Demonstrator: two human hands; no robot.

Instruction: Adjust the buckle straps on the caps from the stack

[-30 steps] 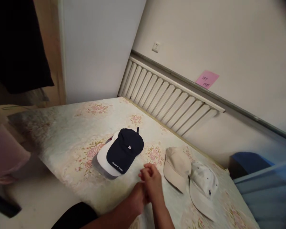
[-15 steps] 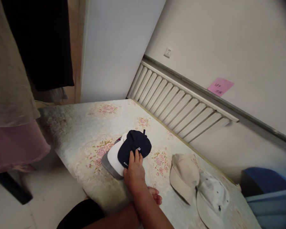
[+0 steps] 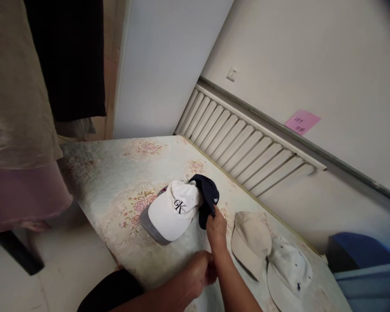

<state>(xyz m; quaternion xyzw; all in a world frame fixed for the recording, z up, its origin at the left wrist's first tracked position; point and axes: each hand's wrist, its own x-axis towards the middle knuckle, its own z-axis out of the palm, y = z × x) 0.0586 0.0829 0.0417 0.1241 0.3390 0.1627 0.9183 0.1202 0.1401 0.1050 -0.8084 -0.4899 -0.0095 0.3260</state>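
Note:
My right hand [image 3: 217,226] is closed on the brim of a navy cap [image 3: 208,189], which is tilted up beside a white cap. The white cap [image 3: 169,212], with black letters on its front, rests on top of a grey-brimmed cap [image 3: 152,227], whose crown is mostly hidden. My left hand [image 3: 198,274] has its fingers curled, low over the bed by my right wrist. The right forearm partly covers those fingers, and nothing shows in them. On the right lie a beige cap [image 3: 251,240] and a pale cap [image 3: 289,271], brims toward me.
The caps lie on a bed with a floral cover [image 3: 117,173]. A white radiator [image 3: 243,138] runs along the wall beyond it. Clothes [image 3: 74,60] hang on the left. A blue bin-like thing [image 3: 370,281] stands at the lower right. My black-clad knee [image 3: 112,294] is near.
My right hand has lifted the navy cap off the white cap and moved it right, uncovering the white cap's lettering. My left hand has shifted slightly left.

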